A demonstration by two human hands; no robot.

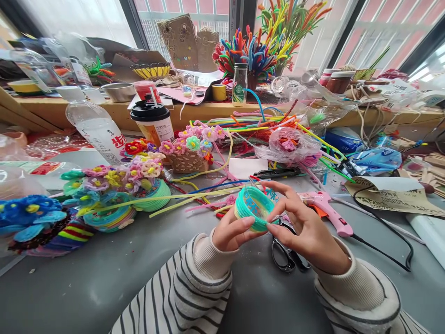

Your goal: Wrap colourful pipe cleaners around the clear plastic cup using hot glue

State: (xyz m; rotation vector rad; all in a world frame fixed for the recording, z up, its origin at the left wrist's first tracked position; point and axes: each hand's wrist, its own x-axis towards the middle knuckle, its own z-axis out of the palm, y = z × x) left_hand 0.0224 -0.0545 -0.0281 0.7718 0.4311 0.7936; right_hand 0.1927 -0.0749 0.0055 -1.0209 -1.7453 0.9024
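Between my hands is a small round cup [255, 211] wrapped in turquoise pipe cleaner, tilted so that its open top faces me. My left hand [231, 232] grips it from the lower left, thumb on the near rim. The fingers of my right hand [302, 227] pinch at its right edge; what lies between thumb and fingertip is too small to make out. Below my right hand, black-handled scissors [283, 257] lie on the grey table. A pink glue gun [327, 211] rests to the right, its black cord trailing along the table.
Left stand pots of fuzzy flowers [104, 183], a plastic bottle [95, 125] and a lidded coffee cup [152, 121]. A black utility knife [276, 173] lies behind the cup, near a heap of pipe cleaners [278, 121]. A printed paper sheet [392, 195] is at right.
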